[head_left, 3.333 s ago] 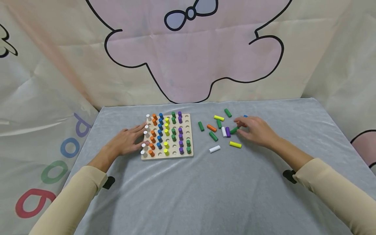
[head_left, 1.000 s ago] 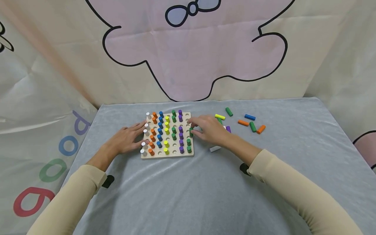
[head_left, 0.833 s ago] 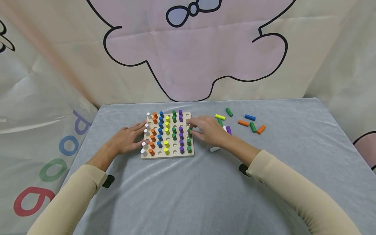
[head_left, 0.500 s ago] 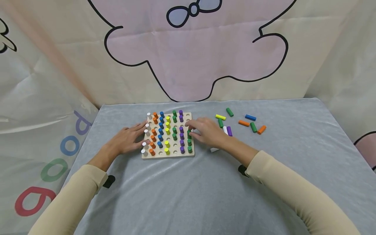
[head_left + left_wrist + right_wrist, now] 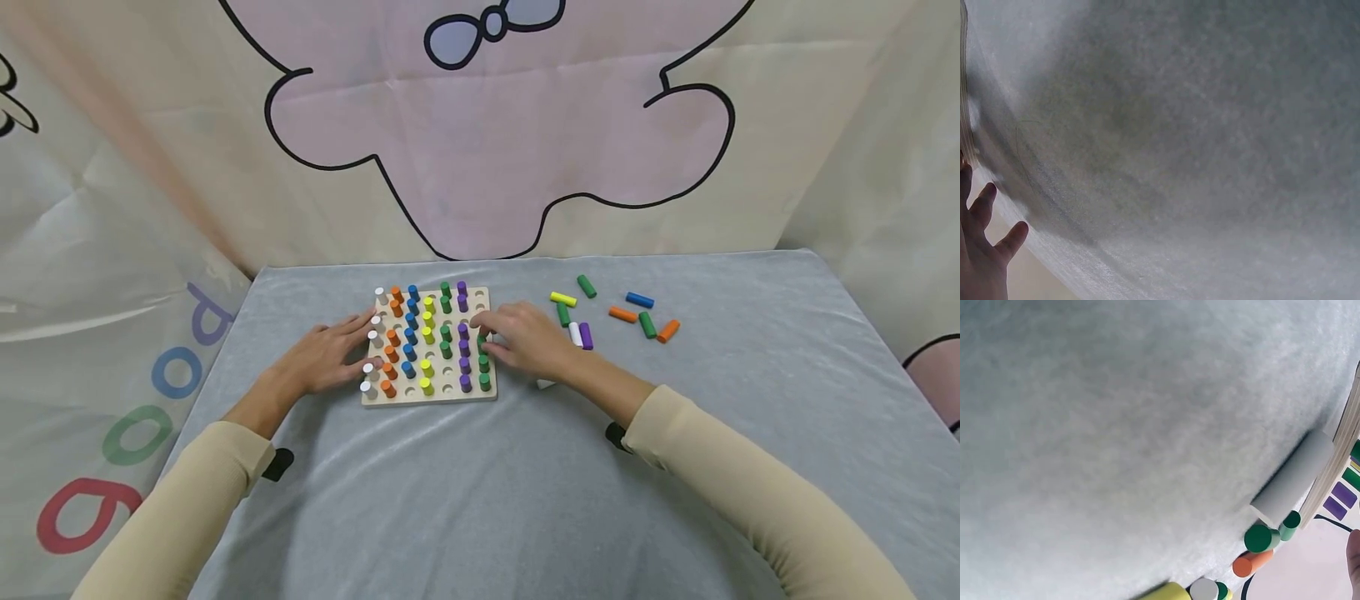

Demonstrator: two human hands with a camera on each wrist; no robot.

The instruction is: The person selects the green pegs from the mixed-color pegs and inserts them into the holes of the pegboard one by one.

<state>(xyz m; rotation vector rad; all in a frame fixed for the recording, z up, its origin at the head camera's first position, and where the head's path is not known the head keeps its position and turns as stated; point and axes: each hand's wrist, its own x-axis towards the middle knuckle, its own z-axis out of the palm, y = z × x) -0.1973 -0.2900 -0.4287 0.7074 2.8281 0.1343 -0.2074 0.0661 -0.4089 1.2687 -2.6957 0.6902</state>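
A pale wooden pegboard (image 5: 408,401) lies on the table, with upright pegs in columns of white, orange, blue, yellow, green and purple. My left hand (image 5: 322,360) rests along its left edge, fingers mostly straight; the left wrist view shows spread fingers (image 5: 1015,237). At the rightmost column my right hand (image 5: 527,336) pinches a green peg (image 5: 482,342) between thumb and index finger. That peg stands just behind two other upright green pegs (image 5: 483,372). In the right wrist view only a fingertip (image 5: 1354,556) shows at the right edge, and the held peg is out of sight.
Loose pegs lie right of the board: blue (image 5: 640,300), orange (image 5: 622,314), yellow (image 5: 563,298), green (image 5: 587,287), purple (image 5: 586,336) and white (image 5: 575,334). My right hand and wrist partly cover this area. Grey cloth (image 5: 450,500) covers the table; printed curtains (image 5: 480,167) stand behind.
From the loose pegs my right hand has come left to the board with a green peg. Over the last second the peg shifts slightly left into the rightmost column. My left hand stays put.
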